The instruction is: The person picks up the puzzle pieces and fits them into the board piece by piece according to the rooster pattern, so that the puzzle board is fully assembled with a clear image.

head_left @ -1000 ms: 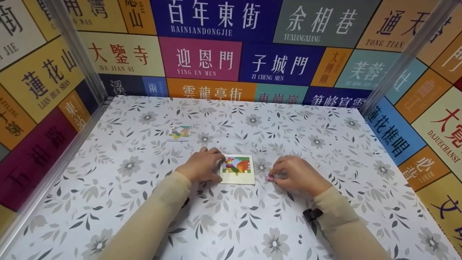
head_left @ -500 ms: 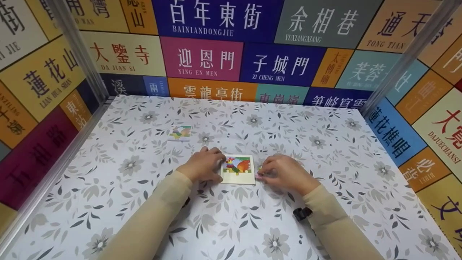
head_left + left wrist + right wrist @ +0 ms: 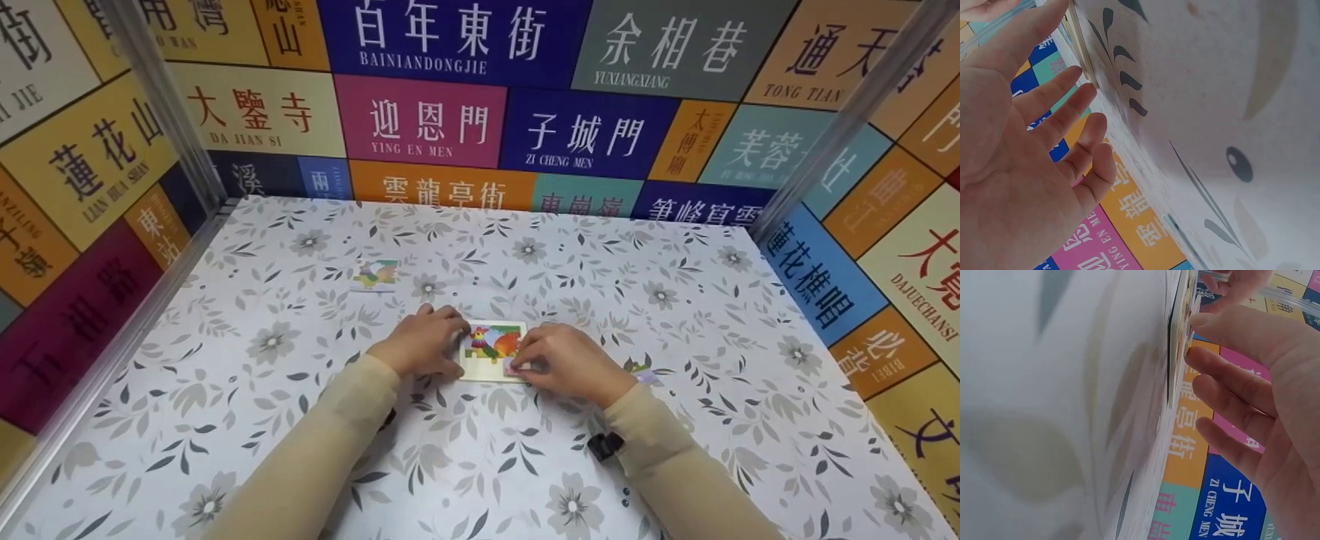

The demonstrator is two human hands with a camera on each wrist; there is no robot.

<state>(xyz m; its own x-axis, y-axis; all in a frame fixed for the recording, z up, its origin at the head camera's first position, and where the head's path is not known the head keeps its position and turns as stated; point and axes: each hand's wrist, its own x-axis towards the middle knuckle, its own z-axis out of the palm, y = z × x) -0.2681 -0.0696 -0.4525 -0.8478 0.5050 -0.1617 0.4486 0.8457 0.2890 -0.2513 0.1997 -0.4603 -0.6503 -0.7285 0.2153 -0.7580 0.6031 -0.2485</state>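
Observation:
A small jigsaw puzzle board (image 3: 480, 370) with a cream frame lies mid-table, its colourful rooster picture partly filled and its lower strip bare. My left hand (image 3: 421, 341) rests at the board's left edge; in the left wrist view the fingers (image 3: 1069, 118) are loosely extended, with tips by the board's side. Between thumb and fingertips, my right hand (image 3: 574, 364) pinches a pink puzzle piece (image 3: 511, 367) over the lower right corner of the board. The fingers partly cover this piece. From the right wrist view, the thumb and index finger (image 3: 1230, 374) meet above the board edge.
Beyond the left hand lies a picture card (image 3: 374, 275) with the same rooster. Another puzzle piece (image 3: 642, 373), green and purple, shows beside the right wrist. The white table (image 3: 570, 465) has a floral cover, and walls with coloured signs (image 3: 420, 120) border its back and sides.
My right hand has moved left with the pink puzzle piece, from beside the board to over its lower right corner. A loose piece has come into view behind it. The left hand stays put.

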